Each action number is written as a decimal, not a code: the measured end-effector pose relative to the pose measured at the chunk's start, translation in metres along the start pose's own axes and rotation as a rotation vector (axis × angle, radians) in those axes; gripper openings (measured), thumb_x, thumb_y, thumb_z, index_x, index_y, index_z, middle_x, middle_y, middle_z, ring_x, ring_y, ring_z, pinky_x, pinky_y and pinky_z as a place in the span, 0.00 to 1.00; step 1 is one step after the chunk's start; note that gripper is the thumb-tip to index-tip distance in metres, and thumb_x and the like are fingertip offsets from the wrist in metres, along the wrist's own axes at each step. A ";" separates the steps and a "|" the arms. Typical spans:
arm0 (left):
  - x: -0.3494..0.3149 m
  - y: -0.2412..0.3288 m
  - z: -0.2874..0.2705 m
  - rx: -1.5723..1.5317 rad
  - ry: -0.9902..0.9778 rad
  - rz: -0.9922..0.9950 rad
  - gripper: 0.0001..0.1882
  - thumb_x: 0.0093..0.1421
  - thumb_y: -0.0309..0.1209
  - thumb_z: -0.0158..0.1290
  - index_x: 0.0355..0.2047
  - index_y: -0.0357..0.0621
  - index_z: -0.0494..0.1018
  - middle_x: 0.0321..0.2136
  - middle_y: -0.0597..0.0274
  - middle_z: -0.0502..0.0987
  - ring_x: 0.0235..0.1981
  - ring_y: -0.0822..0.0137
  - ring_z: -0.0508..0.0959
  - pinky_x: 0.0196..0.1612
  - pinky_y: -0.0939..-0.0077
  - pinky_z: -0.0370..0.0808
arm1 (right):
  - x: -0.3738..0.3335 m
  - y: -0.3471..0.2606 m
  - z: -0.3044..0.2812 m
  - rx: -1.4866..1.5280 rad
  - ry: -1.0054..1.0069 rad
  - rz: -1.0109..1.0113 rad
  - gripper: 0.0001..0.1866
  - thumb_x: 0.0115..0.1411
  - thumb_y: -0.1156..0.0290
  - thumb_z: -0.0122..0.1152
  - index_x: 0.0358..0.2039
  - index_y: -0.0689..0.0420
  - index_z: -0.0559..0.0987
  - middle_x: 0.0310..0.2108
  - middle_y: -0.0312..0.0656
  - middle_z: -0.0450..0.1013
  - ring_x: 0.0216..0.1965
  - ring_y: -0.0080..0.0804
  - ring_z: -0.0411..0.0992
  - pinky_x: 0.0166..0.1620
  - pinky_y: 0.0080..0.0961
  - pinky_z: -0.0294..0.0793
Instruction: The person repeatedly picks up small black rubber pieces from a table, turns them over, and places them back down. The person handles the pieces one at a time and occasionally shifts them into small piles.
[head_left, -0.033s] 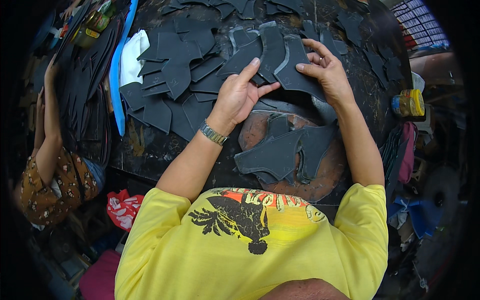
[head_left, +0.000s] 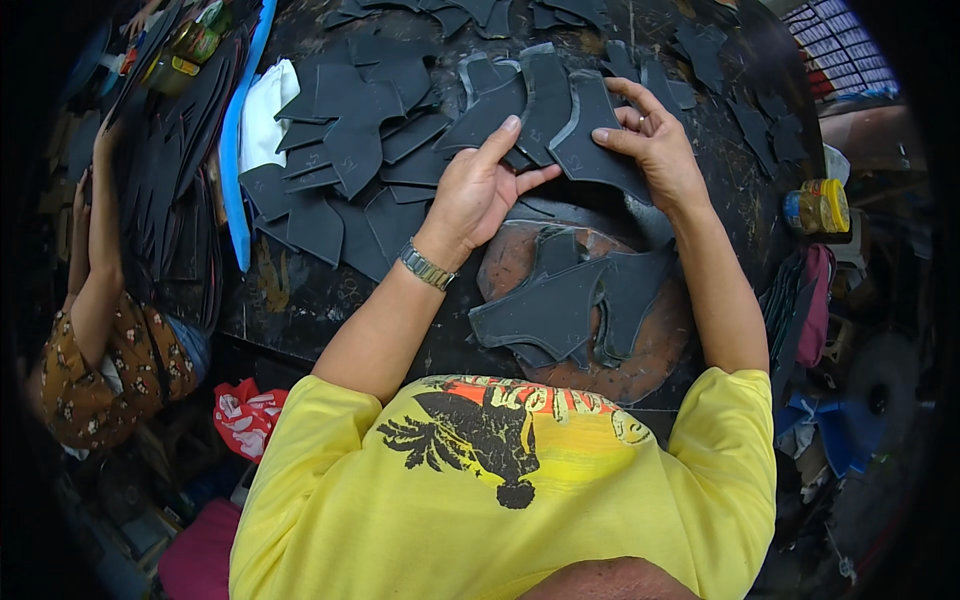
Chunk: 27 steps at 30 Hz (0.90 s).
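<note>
Near the table's middle, my right hand (head_left: 648,142) pinches a dark, curved flat cut piece (head_left: 597,140) by its right edge, thumb on top. A pale grey band runs along this piece's left edge. My left hand (head_left: 475,190) is open beside it, thumb and a finger stretched apart at the lower edges of a second banded piece (head_left: 545,100) and a darker one (head_left: 487,120). No firm grip shows there; its other fingers are partly curled. Closer to me, several similar cut pieces (head_left: 540,310) lie on a round brownish slab (head_left: 640,375).
Overlapping dark cut pieces (head_left: 350,140) cover the table's left side, beside a white cloth (head_left: 266,115) and a blue strip (head_left: 236,150). A yellow-lidded jar (head_left: 815,206) stands at the right edge. At far left, another person's arms (head_left: 100,220) reach along stacked dark sheets (head_left: 165,190).
</note>
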<state>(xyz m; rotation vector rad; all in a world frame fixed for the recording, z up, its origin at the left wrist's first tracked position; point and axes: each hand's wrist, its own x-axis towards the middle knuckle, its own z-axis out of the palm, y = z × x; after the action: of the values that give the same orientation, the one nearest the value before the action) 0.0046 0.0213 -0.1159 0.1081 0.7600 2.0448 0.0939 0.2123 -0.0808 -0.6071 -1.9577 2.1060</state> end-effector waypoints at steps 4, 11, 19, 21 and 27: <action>-0.001 0.003 0.004 -0.003 0.010 -0.025 0.20 0.70 0.40 0.41 0.49 0.35 0.69 0.48 0.52 0.75 0.48 0.60 0.77 0.51 0.56 0.76 | -0.001 0.004 -0.002 0.053 -0.015 0.042 0.34 0.48 0.84 0.65 0.57 0.64 0.66 0.37 0.44 0.75 0.35 0.25 0.75 0.41 0.19 0.76; 0.005 0.009 0.003 0.061 -0.037 0.006 0.26 0.71 0.45 0.35 0.57 0.36 0.62 0.51 0.45 0.72 0.51 0.52 0.74 0.53 0.56 0.75 | 0.009 0.001 -0.018 0.236 0.065 0.020 0.29 0.49 0.84 0.63 0.55 0.64 0.68 0.40 0.44 0.76 0.40 0.27 0.76 0.46 0.21 0.76; 0.004 0.008 0.003 0.094 -0.101 0.007 0.30 0.70 0.49 0.32 0.57 0.35 0.62 0.50 0.42 0.72 0.51 0.50 0.75 0.51 0.59 0.76 | -0.001 -0.007 -0.031 0.229 0.119 0.077 0.18 0.54 0.82 0.59 0.47 0.62 0.74 0.39 0.42 0.77 0.38 0.27 0.76 0.46 0.21 0.76; 0.003 0.008 0.005 0.081 -0.079 -0.012 0.30 0.70 0.49 0.33 0.57 0.35 0.62 0.49 0.43 0.72 0.50 0.50 0.75 0.51 0.59 0.76 | -0.005 -0.008 -0.029 0.240 0.108 0.068 0.18 0.54 0.82 0.59 0.47 0.62 0.74 0.39 0.41 0.77 0.38 0.27 0.76 0.46 0.22 0.76; 0.001 0.005 0.012 0.187 -0.029 -0.080 0.23 0.69 0.42 0.40 0.54 0.34 0.65 0.47 0.48 0.75 0.48 0.52 0.77 0.51 0.62 0.77 | -0.016 -0.009 -0.016 0.299 0.059 0.108 0.19 0.54 0.84 0.59 0.48 0.64 0.73 0.39 0.44 0.76 0.36 0.27 0.77 0.44 0.21 0.78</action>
<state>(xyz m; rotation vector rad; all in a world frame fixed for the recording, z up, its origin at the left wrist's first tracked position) 0.0042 0.0257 -0.1040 0.2094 0.9225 1.8897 0.1141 0.2204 -0.0702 -0.7169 -1.5683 2.3535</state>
